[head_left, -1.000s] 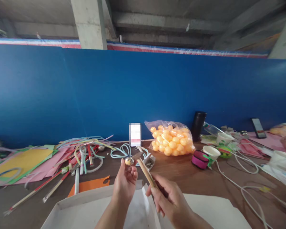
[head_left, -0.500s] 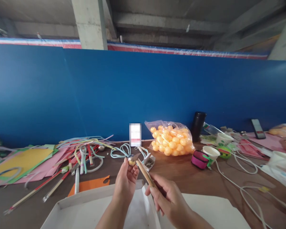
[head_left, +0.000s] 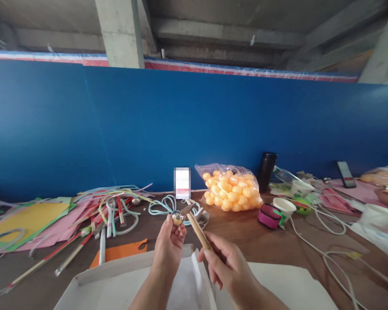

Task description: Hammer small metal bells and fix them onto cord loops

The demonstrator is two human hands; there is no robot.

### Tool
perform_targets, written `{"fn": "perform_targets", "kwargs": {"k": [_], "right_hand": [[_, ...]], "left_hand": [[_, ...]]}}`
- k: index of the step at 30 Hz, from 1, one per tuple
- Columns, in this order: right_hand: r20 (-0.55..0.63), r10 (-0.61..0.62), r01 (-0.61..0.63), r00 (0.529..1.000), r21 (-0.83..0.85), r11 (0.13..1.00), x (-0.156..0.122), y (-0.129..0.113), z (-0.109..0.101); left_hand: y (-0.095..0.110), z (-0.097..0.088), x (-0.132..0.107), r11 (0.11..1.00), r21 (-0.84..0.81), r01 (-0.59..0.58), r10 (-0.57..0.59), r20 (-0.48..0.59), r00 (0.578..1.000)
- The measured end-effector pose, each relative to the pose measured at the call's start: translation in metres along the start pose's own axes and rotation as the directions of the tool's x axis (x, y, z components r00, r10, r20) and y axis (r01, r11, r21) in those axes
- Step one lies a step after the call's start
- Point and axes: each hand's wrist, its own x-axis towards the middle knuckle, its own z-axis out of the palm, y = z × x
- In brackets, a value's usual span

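My left hand point(head_left: 168, 249) pinches a shiny metal ball point(head_left: 177, 218) between its fingertips, above the open white box point(head_left: 126, 275). Wrapped round the wooden handle of a small hammer point(head_left: 198, 232) is my right hand point(head_left: 229, 262). The hammer's dark head points left and lies close to the right side of the ball; whether they touch I cannot tell. Just behind the hammer, partly covered by it, stands a small white box point(head_left: 206, 220) of tiny metal pieces.
Pale blue tubing point(head_left: 163, 204) lies behind my hands. A bag of orange balls point(head_left: 233, 189) sits at the back, near a black bottle point(head_left: 267, 172). Coloured paper point(head_left: 42, 219) and sticks cover the left; a pink pouch point(head_left: 269, 216), paper cup point(head_left: 283, 206) and white cords lie right.
The hammer head has shifted slightly right, off the front of the ball, so more of the ball shows. Both hands keep their grip.
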Motion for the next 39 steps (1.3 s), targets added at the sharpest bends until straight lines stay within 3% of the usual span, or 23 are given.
{"fn": "perform_targets", "kwargs": {"k": [13, 15, 18, 22, 25, 28, 39], "right_hand": [[-0.016, 0.067, -0.067, 0.998, -0.009, 0.998, 0.003, -0.003, -0.002], [-0.06, 0.058, -0.061, 0.996, -0.041, 0.997, 0.004, -0.002, -0.004], [-0.218, 0.031, -0.07, 0.975, -0.171, 0.983, 0.009, 0.0, -0.016], [-0.434, 0.002, -0.242, 0.901, -0.498, 0.833, 0.018, 0.011, -0.042], [-0.453, 0.136, -0.426, 0.881, -0.633, 0.646, 0.022, 0.023, -0.054], [-0.427, 0.231, -0.481, 0.874, -0.7, 0.528, 0.023, 0.034, -0.055], [-0.403, 0.227, -0.462, 0.887, -0.789, 0.405, 0.02, 0.038, -0.049]], "left_hand": [[-0.003, -0.003, 0.003, 1.0, 0.017, 0.013, -0.014, 0.004, 1.0], [-0.002, -0.002, 0.002, 0.999, 0.041, 0.016, -0.016, -0.003, 1.0], [-0.001, -0.001, 0.001, 0.998, 0.065, 0.02, -0.02, 0.0, 1.0], [0.0, -0.001, -0.001, 0.995, 0.097, 0.039, -0.041, 0.013, 0.999], [0.0, 0.0, -0.003, 0.991, 0.126, 0.045, -0.049, 0.025, 0.999], [0.001, 0.0, -0.004, 0.988, 0.146, 0.054, -0.057, 0.021, 0.998], [0.001, 0.001, -0.006, 0.984, 0.167, 0.068, -0.069, 0.001, 0.998]]}}
